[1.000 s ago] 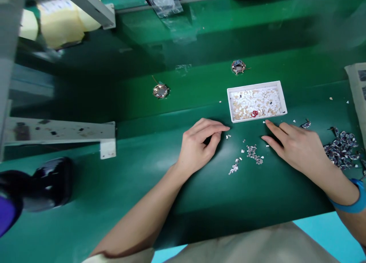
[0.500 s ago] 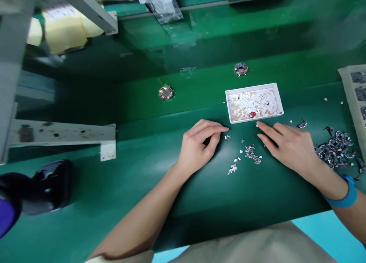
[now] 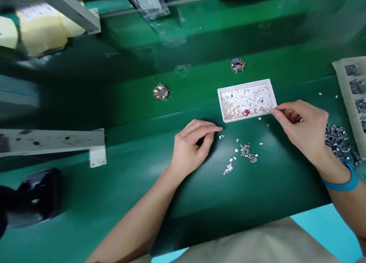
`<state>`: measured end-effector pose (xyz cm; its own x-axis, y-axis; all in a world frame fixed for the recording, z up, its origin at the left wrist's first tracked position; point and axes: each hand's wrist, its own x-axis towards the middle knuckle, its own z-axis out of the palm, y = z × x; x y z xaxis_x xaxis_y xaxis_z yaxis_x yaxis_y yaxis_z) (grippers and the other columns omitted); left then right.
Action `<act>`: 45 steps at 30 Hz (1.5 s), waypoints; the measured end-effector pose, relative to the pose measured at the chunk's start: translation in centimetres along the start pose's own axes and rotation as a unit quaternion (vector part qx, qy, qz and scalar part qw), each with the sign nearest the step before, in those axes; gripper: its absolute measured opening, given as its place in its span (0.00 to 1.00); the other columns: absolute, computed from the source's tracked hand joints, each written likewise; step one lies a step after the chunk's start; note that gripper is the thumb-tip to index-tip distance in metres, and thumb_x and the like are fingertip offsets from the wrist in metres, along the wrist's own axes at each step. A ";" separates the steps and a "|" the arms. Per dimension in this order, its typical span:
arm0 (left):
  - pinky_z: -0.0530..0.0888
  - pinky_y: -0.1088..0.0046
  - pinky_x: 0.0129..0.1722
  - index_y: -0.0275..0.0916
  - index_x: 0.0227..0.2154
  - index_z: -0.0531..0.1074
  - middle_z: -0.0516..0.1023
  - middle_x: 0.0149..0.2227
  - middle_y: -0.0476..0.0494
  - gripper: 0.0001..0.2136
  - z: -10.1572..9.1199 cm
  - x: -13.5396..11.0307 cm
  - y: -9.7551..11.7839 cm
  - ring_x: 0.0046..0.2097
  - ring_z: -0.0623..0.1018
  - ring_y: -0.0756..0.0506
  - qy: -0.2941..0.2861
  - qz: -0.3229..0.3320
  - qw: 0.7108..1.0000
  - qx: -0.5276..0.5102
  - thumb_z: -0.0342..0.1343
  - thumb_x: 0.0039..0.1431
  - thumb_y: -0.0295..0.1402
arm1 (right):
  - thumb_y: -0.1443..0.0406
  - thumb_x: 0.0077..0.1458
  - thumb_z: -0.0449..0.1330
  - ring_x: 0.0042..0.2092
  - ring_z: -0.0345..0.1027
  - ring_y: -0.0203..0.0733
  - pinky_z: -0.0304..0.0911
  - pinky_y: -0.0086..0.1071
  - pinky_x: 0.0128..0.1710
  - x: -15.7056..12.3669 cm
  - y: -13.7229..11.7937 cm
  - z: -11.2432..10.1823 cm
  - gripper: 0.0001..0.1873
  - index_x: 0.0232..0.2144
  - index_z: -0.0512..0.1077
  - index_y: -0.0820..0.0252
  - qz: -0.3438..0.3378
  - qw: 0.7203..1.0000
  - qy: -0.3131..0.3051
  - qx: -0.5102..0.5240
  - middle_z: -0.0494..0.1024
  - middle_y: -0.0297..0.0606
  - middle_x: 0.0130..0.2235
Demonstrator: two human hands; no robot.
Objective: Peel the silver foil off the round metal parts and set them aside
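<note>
My left hand point(image 3: 191, 145) rests on the green bench, index finger stretched forward and thumb against its side. Two tiny silvery pieces point(image 3: 221, 136) lie by its fingertip; whether anything is between finger and thumb is hidden. My right hand point(image 3: 304, 129) pinches thumb and index finger together at the near right corner of a shallow white box point(image 3: 250, 116). What that pinch holds, if anything, is too small to make out. White and tan flakes and a red ring-like bit point(image 3: 246, 113) lie in the box. Between my hands is a loose heap of small silvery chips point(image 3: 248, 152).
Dark, shiny metal parts point(image 3: 337, 139) are piled beyond my right wrist, beside a compartment tray point(image 3: 340, 80). Two round metallic parts with thin wires, one left point(image 3: 161, 92) and one right point(image 3: 237, 64), sit behind the box. A metal bracket point(image 3: 97, 156) and black stand point(image 3: 42, 194) are at left.
My right hand has lifted from the bench and moved up and right to the box's corner, its fingers now pinched. A few small pieces lie where it was. My left hand stays put.
</note>
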<state>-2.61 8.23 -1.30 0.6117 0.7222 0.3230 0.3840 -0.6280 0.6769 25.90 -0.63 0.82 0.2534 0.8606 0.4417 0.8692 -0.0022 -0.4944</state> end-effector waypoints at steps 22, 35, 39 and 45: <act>0.78 0.64 0.45 0.40 0.40 0.82 0.84 0.41 0.43 0.11 -0.1 0.0 -0.1 0.42 0.81 0.44 0.000 0.007 1.000 -0.001 0.53 0.70 0.25 | 0.46 0.58 0.68 0.25 0.63 0.38 0.57 0.33 0.24 1.8 3.8 -3.1 0.22 0.26 0.75 0.56 0.169 0.970 -0.141 0.106 0.73 0.34 0.24; 0.78 0.68 0.40 0.40 0.41 0.82 0.85 0.40 0.45 0.11 -0.2 0.0 0.0 0.39 0.82 0.45 0.022 -0.013 1.000 -0.002 0.54 0.70 0.25 | 0.45 0.67 0.59 0.46 0.74 0.57 0.68 0.52 0.48 1.5 5.4 -6.9 0.19 0.42 0.79 0.49 -0.060 0.964 -0.258 -0.033 0.79 0.43 0.46; 0.79 0.69 0.40 0.40 0.40 0.82 0.84 0.38 0.45 0.10 -0.3 0.0 -0.1 0.38 0.82 0.46 0.055 -0.029 0.998 -0.001 0.55 0.70 0.25 | 0.45 0.70 0.53 0.47 0.73 0.56 0.68 0.50 0.46 1.0 7.2 -6.7 0.22 0.40 0.79 0.50 -0.069 0.944 -0.320 -0.038 0.78 0.44 0.45; 0.79 0.68 0.40 0.40 0.45 0.79 0.83 0.40 0.43 0.07 1.0 -0.8 2.1 0.38 0.81 0.47 0.103 -0.001 0.992 -0.066 0.60 0.68 0.26 | 0.59 0.73 0.52 0.47 0.75 0.49 0.67 0.41 0.48 0.1 2.0 -5.0 0.13 0.43 0.74 0.57 -0.059 0.952 -0.300 -0.015 0.80 0.42 0.46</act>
<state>-1.61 6.05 -0.75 0.4507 0.7763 0.4406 0.2829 -0.5924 0.7543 29.75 -3.14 3.63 -0.1270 0.9917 -0.0181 0.8909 0.1060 -0.4416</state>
